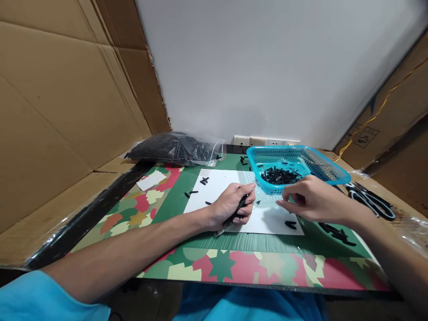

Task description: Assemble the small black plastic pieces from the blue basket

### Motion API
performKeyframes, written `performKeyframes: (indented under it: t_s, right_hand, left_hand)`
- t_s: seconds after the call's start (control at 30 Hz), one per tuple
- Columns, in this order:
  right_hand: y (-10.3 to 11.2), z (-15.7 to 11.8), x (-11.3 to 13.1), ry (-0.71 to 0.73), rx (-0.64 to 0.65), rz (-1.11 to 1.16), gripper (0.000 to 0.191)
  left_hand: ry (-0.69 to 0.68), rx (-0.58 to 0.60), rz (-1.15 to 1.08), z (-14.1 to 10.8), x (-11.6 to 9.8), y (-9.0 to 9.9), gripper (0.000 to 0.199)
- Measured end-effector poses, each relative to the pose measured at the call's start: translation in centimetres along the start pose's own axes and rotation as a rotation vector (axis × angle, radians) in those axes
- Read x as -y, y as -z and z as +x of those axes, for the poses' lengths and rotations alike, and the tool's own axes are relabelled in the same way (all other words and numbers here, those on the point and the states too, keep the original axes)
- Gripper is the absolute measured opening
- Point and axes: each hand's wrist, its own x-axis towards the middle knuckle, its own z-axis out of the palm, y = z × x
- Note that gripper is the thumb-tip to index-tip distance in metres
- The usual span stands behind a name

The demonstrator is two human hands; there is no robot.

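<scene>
My left hand (236, 204) is closed around a slim bundle of small black pieces (230, 220), over the white paper (194, 206). A bit of clear plastic, like a small bag's end, sticks out below the fist. To the right, my right hand (309, 200) hovers at the front edge of the blue basket (337, 178), thumb and forefinger apart with nothing visible between them. Its other fingers are partly hidden. Inside the basket lies a heap of short black strips (280, 175). Two more black strips (290, 224) rest on the paper below my right hand.
A large clear bag (174, 149) full of black material lies at the back left. Black-handled scissors (369, 200) are right of the basket. Loose black pieces (337, 234) lie on the patterned mat (267, 266). Cardboard walls (67, 89) flank both sides; sockets (241, 141) line the wall.
</scene>
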Motion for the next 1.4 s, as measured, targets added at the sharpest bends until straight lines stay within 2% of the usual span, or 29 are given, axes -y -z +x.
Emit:
performKeyframes:
  t_s: [0.07,0.13,0.23,0.4,0.57,0.73,0.83,0.93,1.07,1.17,1.27,1.4]
  right_hand:
    - [-1.8,0.5,0.7,0.137,-0.212,-0.078,0.028]
    - [-3.4,0.8,1.7,0.292,-0.349,-0.158,0.022]
    - [-5.0,1.2,3.1,0.384,-0.423,-0.272,0.021]
    - [-5.4,1.5,4.3,0.534,-0.528,-0.441,0.025]
    - [-5.7,1.5,4.3,0.458,-0.484,-0.426,0.016]
    - [-5.7,1.3,4.0,0.463,-0.507,-0.329,0.015]
    - [-5.1,1.0,3.7,0.371,-0.534,-0.233,0.019]
    - [-4.8,1.0,3.2,0.256,-0.614,-0.164,0.015]
    - [-4.8,1.2,2.8,0.155,-0.589,0.011,0.014]
    - [-4.8,1.5,2.8,0.129,-0.538,0.146,0.016]
    - [-4.9,1.7,2.8,0.08,-0.533,0.302,0.014]
    - [-5.1,1.7,2.6,0.054,-0.517,0.447,0.02]
  left_hand:
    - [0.006,-0.008,0.016,0.0,0.1,-0.1,0.05]
    - [0.016,-0.021,0.043,0.0,0.2,-0.2,0.051]
    - [-0.006,-0.036,0.108,-0.1,0.5,-0.3,0.051]
    - [-0.114,-0.059,0.215,-0.4,0.9,-0.5,0.052]
    - [-0.1,-0.054,0.173,-0.4,0.9,-0.4,0.051]
    - [-0.096,-0.027,0.169,-0.2,0.9,0.0,0.05]
    - [-0.094,-0.028,0.151,-0.1,0.9,0.1,0.048]
    - [-0.094,-0.054,0.097,0.0,0.8,0.0,0.049]
    - [-0.059,-0.071,0.084,-0.2,0.5,-0.4,0.05]
    - [-0.067,-0.087,0.117,-0.3,0.3,-0.5,0.049]
    - [-0.072,-0.104,0.127,-0.4,0.3,-0.5,0.047]
    - [-0.069,-0.102,0.104,-0.3,0.1,-0.5,0.045]
